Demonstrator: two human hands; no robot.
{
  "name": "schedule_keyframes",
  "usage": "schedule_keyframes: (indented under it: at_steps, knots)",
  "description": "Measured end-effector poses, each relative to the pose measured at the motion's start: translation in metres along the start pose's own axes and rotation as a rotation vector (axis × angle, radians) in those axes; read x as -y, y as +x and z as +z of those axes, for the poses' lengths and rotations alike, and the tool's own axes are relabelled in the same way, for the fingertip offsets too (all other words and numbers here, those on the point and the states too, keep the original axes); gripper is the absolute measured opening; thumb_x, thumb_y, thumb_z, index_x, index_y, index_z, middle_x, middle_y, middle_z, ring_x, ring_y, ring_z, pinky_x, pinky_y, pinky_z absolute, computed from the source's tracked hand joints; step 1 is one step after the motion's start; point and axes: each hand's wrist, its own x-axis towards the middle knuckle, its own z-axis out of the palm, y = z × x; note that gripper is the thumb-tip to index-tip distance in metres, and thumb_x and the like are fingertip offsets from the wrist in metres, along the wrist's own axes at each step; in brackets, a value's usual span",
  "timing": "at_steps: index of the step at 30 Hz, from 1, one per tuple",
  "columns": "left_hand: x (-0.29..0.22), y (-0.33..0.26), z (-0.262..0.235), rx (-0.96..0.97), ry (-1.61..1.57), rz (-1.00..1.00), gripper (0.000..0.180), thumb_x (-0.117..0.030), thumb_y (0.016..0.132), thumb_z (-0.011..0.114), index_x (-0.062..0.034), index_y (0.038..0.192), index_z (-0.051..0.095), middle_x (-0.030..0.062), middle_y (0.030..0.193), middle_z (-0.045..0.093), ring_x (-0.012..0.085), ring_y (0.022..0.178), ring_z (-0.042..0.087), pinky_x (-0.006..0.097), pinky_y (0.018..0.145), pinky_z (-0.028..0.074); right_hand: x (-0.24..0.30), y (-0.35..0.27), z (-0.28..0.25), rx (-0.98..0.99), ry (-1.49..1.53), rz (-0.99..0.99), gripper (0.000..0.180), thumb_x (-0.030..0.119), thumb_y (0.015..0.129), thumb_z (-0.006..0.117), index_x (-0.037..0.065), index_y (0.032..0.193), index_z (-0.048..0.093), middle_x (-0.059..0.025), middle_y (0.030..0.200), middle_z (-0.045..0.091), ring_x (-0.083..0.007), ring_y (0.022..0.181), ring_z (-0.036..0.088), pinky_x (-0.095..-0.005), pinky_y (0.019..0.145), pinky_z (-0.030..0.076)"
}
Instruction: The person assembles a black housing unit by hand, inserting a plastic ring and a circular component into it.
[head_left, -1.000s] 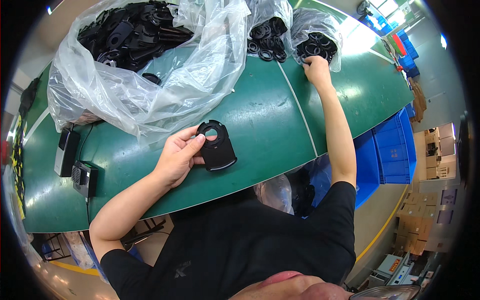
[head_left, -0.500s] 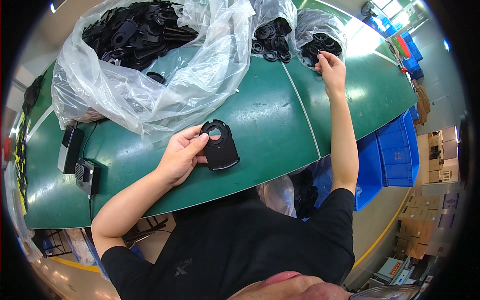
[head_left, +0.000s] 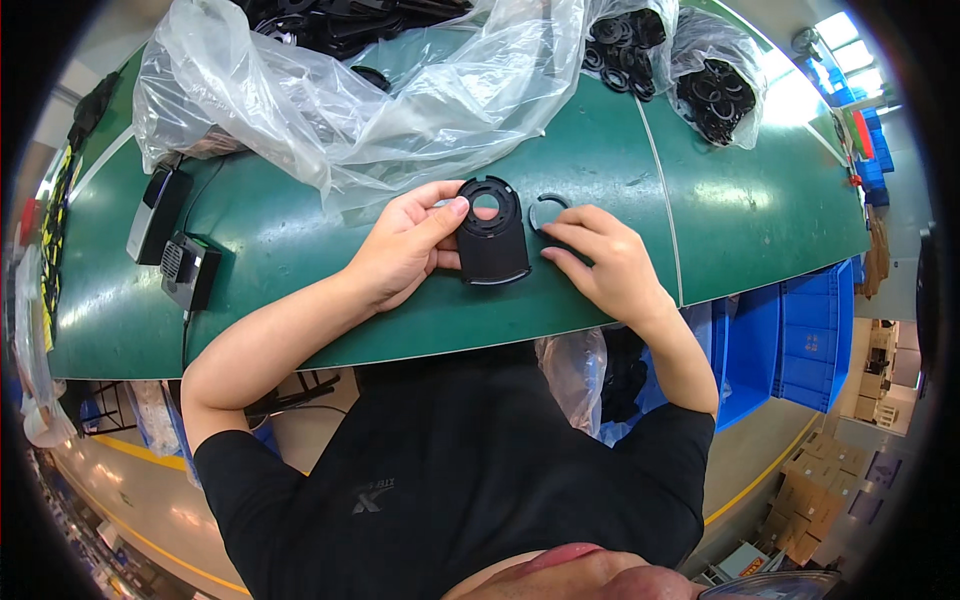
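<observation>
A flat black plastic part (head_left: 491,236) with a round hole near its top lies on the green table (head_left: 300,240). My left hand (head_left: 405,245) grips its left edge, thumb near the hole. Just right of it, my right hand (head_left: 605,260) pinches a thin black ring (head_left: 547,211) between its fingertips, close beside the part's upper right corner. The ring sits low over the table surface.
A big clear plastic bag (head_left: 330,90) of black parts lies at the back left. Two smaller bags of black rings (head_left: 715,85) stand at the back right. Two black devices (head_left: 175,250) sit at the left. Blue crates (head_left: 800,330) stand under the table's right end.
My right hand has come back from the far bag of rings to the part, now carrying a black ring. My left hand and the part shifted slightly toward the centre.
</observation>
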Motion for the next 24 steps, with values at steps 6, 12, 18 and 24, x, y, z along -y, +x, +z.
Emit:
schedule_keyframes:
  at_steps: [6, 12, 18, 24]
  knots:
    - [0.002, -0.001, -0.002, -0.020, 0.004, -0.012, 0.031, -0.020, 0.093, 0.050, -0.0014, 0.117, 0.046, 0.0114, 0.104, 0.062, 0.0183, 0.086, 0.064, 0.032, 0.071, 0.056, -0.002, 0.018, -0.013, 0.050, -0.032, 0.000, 0.039, 0.010, 0.065, 0.072, 0.004, 0.103, 0.061, -0.0110, 0.099, 0.061, -0.0286, 0.095, 0.055, -0.0354, 0.080, 0.046]
    - [0.000, -0.002, 0.000, -0.022, 0.012, -0.009, 0.034, -0.021, 0.092, 0.050, -0.0012, 0.120, 0.045, 0.0110, 0.104, 0.061, 0.0179, 0.087, 0.064, 0.031, 0.072, 0.055, 0.001, 0.020, -0.004, 0.096, -0.028, 0.098, 0.045, 0.013, 0.063, 0.075, 0.000, 0.103, 0.060, -0.0135, 0.100, 0.060, -0.0303, 0.093, 0.054, -0.0361, 0.081, 0.045]
    - [-0.003, -0.002, 0.000, -0.013, 0.010, -0.031, 0.034, -0.019, 0.093, 0.049, -0.0010, 0.121, 0.044, 0.0114, 0.105, 0.061, 0.0177, 0.089, 0.063, 0.032, 0.074, 0.055, 0.000, 0.021, -0.002, 0.075, -0.018, 0.130, 0.046, 0.014, 0.062, 0.076, -0.001, 0.102, 0.060, -0.0147, 0.096, 0.061, -0.0301, 0.089, 0.056, -0.0358, 0.079, 0.046]
    - [0.003, 0.000, -0.003, 0.009, 0.061, -0.023, 0.033, -0.017, 0.093, 0.048, -0.0007, 0.121, 0.045, 0.0098, 0.107, 0.061, 0.0163, 0.091, 0.063, 0.030, 0.077, 0.054, 0.012, 0.026, -0.004, -0.137, 0.221, 0.173, 0.044, 0.010, 0.062, 0.076, -0.002, 0.102, 0.060, -0.0141, 0.094, 0.063, -0.0271, 0.084, 0.060, -0.0333, 0.075, 0.049]
